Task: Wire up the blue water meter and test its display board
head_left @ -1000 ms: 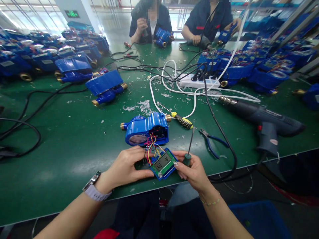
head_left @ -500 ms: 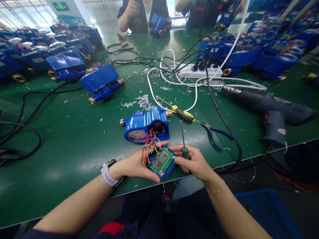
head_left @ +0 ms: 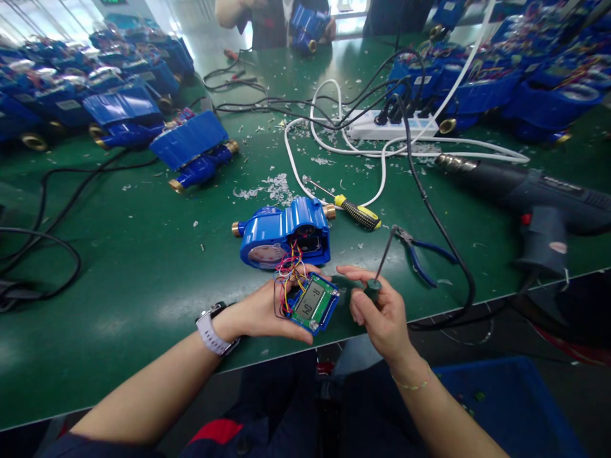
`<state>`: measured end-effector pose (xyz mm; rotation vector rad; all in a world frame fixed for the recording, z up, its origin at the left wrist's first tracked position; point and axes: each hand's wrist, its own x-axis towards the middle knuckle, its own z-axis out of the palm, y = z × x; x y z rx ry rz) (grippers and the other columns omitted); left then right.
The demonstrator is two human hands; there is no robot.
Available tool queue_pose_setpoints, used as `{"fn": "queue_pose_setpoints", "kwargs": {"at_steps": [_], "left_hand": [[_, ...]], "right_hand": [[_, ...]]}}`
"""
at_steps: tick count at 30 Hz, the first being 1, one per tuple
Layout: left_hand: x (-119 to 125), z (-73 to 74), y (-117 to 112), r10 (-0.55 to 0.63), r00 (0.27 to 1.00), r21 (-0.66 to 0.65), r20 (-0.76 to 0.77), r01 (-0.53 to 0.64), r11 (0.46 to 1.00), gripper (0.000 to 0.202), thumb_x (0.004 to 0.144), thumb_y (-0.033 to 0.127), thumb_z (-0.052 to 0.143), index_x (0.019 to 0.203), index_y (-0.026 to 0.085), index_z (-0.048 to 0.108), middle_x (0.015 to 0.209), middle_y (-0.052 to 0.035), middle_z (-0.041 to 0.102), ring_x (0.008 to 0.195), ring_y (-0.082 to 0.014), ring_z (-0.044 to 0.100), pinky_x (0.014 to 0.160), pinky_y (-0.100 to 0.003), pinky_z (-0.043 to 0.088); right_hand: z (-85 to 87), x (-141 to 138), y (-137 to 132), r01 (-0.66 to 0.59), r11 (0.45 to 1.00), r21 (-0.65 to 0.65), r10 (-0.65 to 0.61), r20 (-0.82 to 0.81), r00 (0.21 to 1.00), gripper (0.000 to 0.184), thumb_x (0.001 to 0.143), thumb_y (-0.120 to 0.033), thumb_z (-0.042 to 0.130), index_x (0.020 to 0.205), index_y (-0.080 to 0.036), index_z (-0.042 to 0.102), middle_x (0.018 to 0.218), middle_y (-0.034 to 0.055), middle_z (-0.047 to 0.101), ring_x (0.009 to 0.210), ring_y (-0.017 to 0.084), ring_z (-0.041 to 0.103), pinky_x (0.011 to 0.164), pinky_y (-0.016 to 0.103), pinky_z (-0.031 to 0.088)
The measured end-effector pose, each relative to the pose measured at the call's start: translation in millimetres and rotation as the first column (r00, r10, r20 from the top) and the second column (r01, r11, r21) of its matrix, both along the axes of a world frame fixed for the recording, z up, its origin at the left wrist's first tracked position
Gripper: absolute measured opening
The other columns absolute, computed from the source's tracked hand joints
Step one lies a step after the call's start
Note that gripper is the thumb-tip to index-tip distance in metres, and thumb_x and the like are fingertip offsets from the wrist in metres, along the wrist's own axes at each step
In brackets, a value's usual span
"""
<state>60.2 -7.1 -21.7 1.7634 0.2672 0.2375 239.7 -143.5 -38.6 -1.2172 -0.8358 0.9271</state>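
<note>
My left hand (head_left: pixel 272 312) holds a green circuit board with a small LCD (head_left: pixel 309 303) in a blue frame, its display lit with dark characters. Coloured wires (head_left: pixel 289 270) run from the board into an opened blue water meter (head_left: pixel 281 232) with brass ends, lying just beyond the hand. My right hand (head_left: pixel 382 312) is closed round the dark green handle of a screwdriver (head_left: pixel 384 257), whose shaft points up and away. The right hand is apart from the board, to its right, with the index finger stretched toward it.
A yellow-black screwdriver (head_left: pixel 358 212), pliers (head_left: pixel 420 254) and a heat gun (head_left: pixel 544 197) lie on the green table (head_left: pixel 143 286). Behind them stands a white power strip (head_left: pixel 391 126) with tangled cables. Blue meters (head_left: pixel 191 149) crowd both sides. A co-worker (head_left: pixel 272 25) holds another meter opposite.
My right hand has drawn back to the right from the board, taking the screwdriver along; its shaft now leans more to the right. My left hand still holds the board.
</note>
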Motion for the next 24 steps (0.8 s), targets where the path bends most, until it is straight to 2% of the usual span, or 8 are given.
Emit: {"fn": "queue_pose_setpoints", "kwargs": {"at_steps": [3,5,7,9,16,24], "left_hand": [[-1,-1.8,-1,0.031,0.999,0.024,-0.008,-0.031,0.999,0.088,0.063,0.034,0.085,0.136,0.024,0.038,0.133,-0.0112,0.051,0.127,-0.0312,0.048,0.109,-0.045,0.036],[-1,-1.3,-2,0.044,0.999,0.025,-0.013,-0.044,0.999,0.087,0.063,0.034,0.085,0.136,0.024,0.039,0.134,-0.0110,0.051,0.128,-0.0317,0.047,0.110,-0.045,0.035],[0,-0.1,-3,0.044,0.999,0.006,-0.017,-0.044,0.999,0.087,0.063,0.033,0.085,0.136,0.024,0.038,0.135,-0.0114,0.051,0.128,-0.0320,0.047,0.110,-0.046,0.035],[1,1.0,-3,0.039,0.999,-0.018,-0.021,-0.039,0.999,0.088,0.063,0.032,0.085,0.136,0.025,0.037,0.135,-0.0120,0.051,0.127,-0.0323,0.048,0.110,-0.047,0.037],[2,1.7,-5,0.046,0.999,-0.059,-0.029,-0.047,0.997,0.090,0.064,0.033,0.085,0.138,0.024,0.036,0.135,-0.0128,0.051,0.126,-0.0328,0.050,0.109,-0.047,0.038],[1,1.7,-5,0.049,0.998,-0.045,-0.032,-0.050,0.998,0.092,0.063,0.032,0.085,0.140,0.023,0.034,0.137,-0.0137,0.051,0.128,-0.0329,0.049,0.110,-0.049,0.036]], "right_hand": [[2.2,-2,-1,-0.006,1.000,-0.003,0.007,0.074,0.997,0.016,0.088,-0.032,0.063,0.100,-0.021,0.060,0.122,0.0095,0.061,0.059,0.009,0.054,0.051,0.024,0.042],[5.6,-2,0,-0.011,1.000,-0.027,0.015,0.118,0.993,0.014,0.088,-0.032,0.064,0.097,-0.021,0.059,0.119,0.0092,0.062,0.078,0.015,0.061,0.064,0.029,0.048],[8.6,-2,2,-0.018,0.999,-0.035,0.024,0.169,0.985,0.014,0.088,-0.031,0.063,0.096,-0.021,0.058,0.117,0.0093,0.063,0.096,0.021,0.062,0.080,0.035,0.049],[10.2,-3,3,-0.030,0.999,-0.023,0.034,0.221,0.975,0.012,0.087,-0.029,0.063,0.095,-0.021,0.057,0.113,0.0093,0.065,0.103,0.023,0.061,0.089,0.039,0.047],[8.8,-3,5,-0.051,0.999,0.009,0.046,0.319,0.947,0.013,0.086,-0.020,0.063,0.097,-0.022,0.058,0.108,0.0057,0.067,0.100,0.020,0.063,0.090,0.034,0.047],[8.3,-2,7,-0.048,0.999,-0.004,0.047,0.332,0.942,0.016,0.084,-0.021,0.064,0.099,-0.021,0.058,0.105,0.0061,0.068,0.097,0.020,0.065,0.087,0.034,0.049]]}}
